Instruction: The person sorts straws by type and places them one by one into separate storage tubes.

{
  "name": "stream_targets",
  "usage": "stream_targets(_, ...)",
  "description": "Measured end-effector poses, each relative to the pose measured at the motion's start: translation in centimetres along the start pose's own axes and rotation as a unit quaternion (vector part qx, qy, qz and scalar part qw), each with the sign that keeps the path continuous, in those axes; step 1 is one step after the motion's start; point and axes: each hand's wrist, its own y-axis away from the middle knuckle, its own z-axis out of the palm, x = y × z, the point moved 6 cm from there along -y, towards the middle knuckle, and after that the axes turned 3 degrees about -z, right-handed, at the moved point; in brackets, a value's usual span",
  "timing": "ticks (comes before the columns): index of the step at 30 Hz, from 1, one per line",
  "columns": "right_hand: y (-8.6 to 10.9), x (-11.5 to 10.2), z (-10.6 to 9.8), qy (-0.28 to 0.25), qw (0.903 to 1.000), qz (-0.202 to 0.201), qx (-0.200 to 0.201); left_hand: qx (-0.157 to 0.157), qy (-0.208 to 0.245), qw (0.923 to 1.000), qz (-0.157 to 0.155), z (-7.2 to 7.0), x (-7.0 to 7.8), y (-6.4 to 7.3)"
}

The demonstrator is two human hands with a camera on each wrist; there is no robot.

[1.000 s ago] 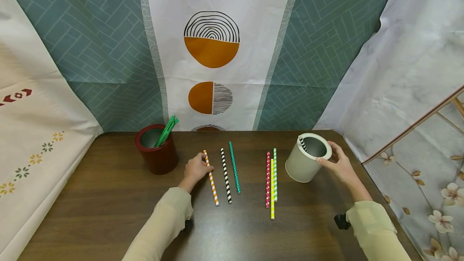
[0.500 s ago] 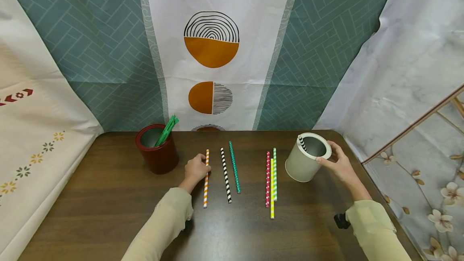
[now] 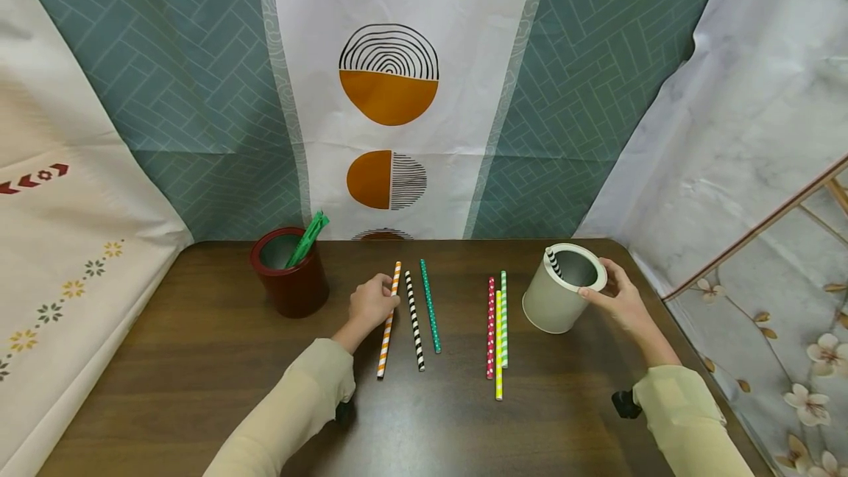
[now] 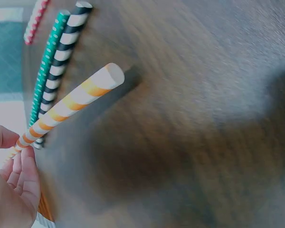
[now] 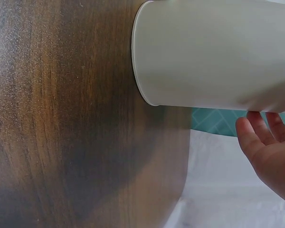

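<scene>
My left hand (image 3: 371, 304) pinches an orange-and-white striped paper straw (image 3: 386, 344) between thumb and fingers. In the left wrist view the straw's near end (image 4: 97, 85) is raised off the table, with its shadow beneath. Just right of it lie a black-and-white striped straw (image 3: 414, 322) and a teal dotted straw (image 3: 430, 308). My right hand (image 3: 619, 300) holds the side of a cream canister (image 3: 551, 306), thumb at its rim; the right wrist view has the fingertips (image 5: 254, 116) against its wall. Inside leans another black-and-white straw (image 3: 553, 262).
Pink dotted (image 3: 490, 330), yellow dotted (image 3: 499, 374) and light green striped (image 3: 504, 315) straws lie together left of the cream canister. A dark red canister (image 3: 294, 289) with a green-wrapped bundle (image 3: 308, 239) stands at the back left of the brown table (image 3: 165, 389). Fabric hangs behind.
The orange-striped straw first swung upright, then its far end tilted right as my left hand shifted right, nearer the black-striped straw. My right hand and the cream canister stayed in place.
</scene>
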Motion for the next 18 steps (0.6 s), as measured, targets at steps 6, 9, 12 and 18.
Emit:
stream_targets(6, 0.1, -0.1, 0.0, 0.002, 1.0, 0.0, 0.0, 0.004, 0.002, 0.9996, 0.028, -0.7, 2.2, 0.4)
stream_targets(9, 0.1, -0.1, 0.0, -0.002, 1.0, -0.002, 0.001, 0.005, 0.008, 0.9993, 0.036, -0.9, 2.9, 0.5)
stream_targets(12, 0.1, -0.1, 0.1, -0.004, 1.0, -0.002, 0.002, 0.004, 0.021, 0.9985, 0.05, -1.1, 3.7, 0.7)
stream_targets(18, 0.0, 0.1, 0.0, 0.0, 1.0, -0.002, 0.0, 0.001, 0.05, 0.9947, 0.09, -1.6, 5.7, 0.9)
